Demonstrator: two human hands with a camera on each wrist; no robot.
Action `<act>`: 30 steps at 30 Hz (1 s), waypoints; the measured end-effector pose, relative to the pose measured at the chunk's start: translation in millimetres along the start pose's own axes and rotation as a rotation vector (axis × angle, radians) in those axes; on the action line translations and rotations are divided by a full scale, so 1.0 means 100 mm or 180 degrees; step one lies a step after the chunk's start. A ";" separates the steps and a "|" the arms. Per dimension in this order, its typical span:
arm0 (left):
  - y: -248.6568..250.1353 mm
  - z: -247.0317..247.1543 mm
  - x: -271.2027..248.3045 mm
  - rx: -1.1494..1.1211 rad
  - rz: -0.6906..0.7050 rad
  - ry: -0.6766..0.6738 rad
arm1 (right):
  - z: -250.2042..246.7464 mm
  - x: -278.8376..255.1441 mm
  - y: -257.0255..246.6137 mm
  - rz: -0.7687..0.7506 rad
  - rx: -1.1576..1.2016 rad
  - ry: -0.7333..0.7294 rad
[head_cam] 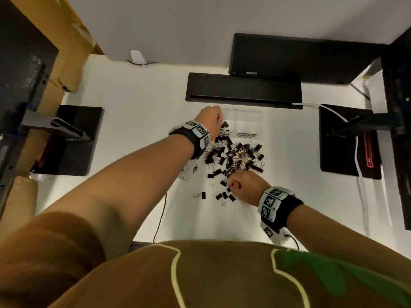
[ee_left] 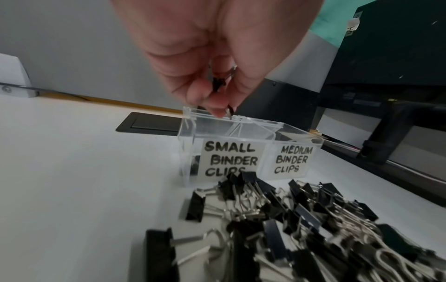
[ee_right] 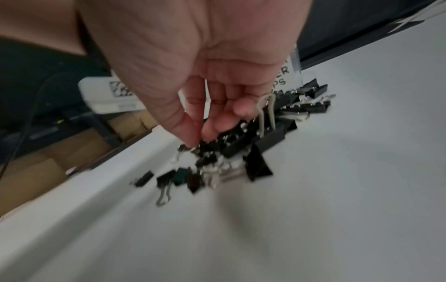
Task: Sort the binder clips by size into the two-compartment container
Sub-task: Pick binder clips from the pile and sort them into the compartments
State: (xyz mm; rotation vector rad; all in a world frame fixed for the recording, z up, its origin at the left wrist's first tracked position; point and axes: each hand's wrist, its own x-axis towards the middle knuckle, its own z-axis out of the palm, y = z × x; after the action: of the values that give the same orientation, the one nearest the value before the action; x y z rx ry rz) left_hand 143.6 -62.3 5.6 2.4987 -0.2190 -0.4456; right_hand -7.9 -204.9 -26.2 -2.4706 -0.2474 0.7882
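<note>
Your left hand (ee_left: 212,57) pinches small black binder clips (ee_left: 218,84) with wire handles just above the left compartment of the clear plastic container (ee_left: 190,137), labelled "SMALL BINDER CLIPS". Below your right hand (ee_right: 200,76), whose fingertips (ee_right: 193,141) pinch a small clip, lies the loose pile of clips (head_cam: 235,158).

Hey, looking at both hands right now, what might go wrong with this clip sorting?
The left hand pinches small clips right above the divider of the clear container, so one may bounce into the medium side. The right hand is pinching a clip in the tangled pile, whose wire handles look interlocked; lifting may drag neighbours along. Loose clips lie nearer the table edge and might get knocked off.
</note>
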 end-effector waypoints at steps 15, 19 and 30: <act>-0.20 0.16 -0.68 0.0184 0.0548 -0.0282 | 0.00 0.04 0.03 0.0064 0.0080 0.0416; -0.50 0.34 -1.15 0.0659 0.0704 -0.1141 | -0.08 -0.11 0.18 0.0104 -0.0144 0.0291; -0.76 0.66 -1.43 0.0847 0.0491 -0.1250 | 0.23 -0.29 0.32 0.0424 0.0371 0.0449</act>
State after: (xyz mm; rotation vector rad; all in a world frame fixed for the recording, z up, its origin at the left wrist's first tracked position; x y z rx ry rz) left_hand -9.4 1.7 -50.9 2.6004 -0.6589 -0.8906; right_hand -44.7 -231.4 -45.6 -2.4374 0.0145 0.6584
